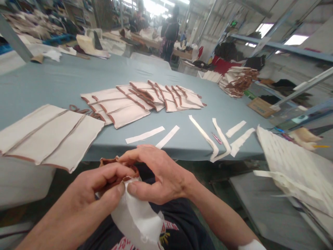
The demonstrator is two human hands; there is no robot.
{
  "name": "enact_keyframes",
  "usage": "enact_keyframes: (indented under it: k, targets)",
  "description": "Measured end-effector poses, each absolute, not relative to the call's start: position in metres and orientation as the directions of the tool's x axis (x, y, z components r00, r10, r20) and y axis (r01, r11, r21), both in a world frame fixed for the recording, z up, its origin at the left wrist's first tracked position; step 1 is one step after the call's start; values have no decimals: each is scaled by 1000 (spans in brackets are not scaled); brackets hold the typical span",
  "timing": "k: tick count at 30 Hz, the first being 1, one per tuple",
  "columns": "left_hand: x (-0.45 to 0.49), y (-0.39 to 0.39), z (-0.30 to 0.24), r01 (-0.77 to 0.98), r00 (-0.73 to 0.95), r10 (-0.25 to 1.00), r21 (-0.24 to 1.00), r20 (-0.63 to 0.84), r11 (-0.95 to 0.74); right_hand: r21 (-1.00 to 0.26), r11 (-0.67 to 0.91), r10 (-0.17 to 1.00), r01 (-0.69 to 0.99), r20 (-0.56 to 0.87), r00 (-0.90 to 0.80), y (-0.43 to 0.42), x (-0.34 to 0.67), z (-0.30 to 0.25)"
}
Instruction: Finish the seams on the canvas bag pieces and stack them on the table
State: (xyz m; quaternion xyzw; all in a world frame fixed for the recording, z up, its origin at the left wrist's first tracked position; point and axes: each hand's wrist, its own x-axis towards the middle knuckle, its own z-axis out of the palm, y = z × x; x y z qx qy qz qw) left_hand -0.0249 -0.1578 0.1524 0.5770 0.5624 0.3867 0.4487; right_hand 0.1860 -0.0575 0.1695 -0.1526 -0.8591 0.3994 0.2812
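Close to my body, my left hand (pixel 104 184) and my right hand (pixel 153 173) pinch a piece of white fabric (pixel 140 218) with a brown edge. Both thumbs press at the seam where the white cloth meets the brown part. The white end hangs down over my lap, while the brown part (pixel 109 160) bunches up between the fingers and is partly hidden by them. Just past my hands, two white strips (pixel 145 134) lie at the table's near edge. A sewn cream panel (pixel 49 135) with brown edging overhangs that edge on the left.
A fanned row of cream panels (pixel 130 104) lies across the blue-grey table (pixel 65 76). Curved white strips (pixel 204 135) and a small pink tool (pixel 216 138) are to the right. A stack of brown-edged pieces (pixel 238 80) stands at the far right. One person (pixel 170 34) stands in the background.
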Motion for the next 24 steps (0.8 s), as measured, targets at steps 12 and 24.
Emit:
enact_keyframes:
  k: [12,24]
  targets:
    - [-15,-171,156,661,-31,952,721,305,-209,-716,692,382,92,254,-889,-47,175,175]
    - [-24,-173,110,658,194,774,505,603,-558,-966,-226,340,123,-197,-920,-47,176,156]
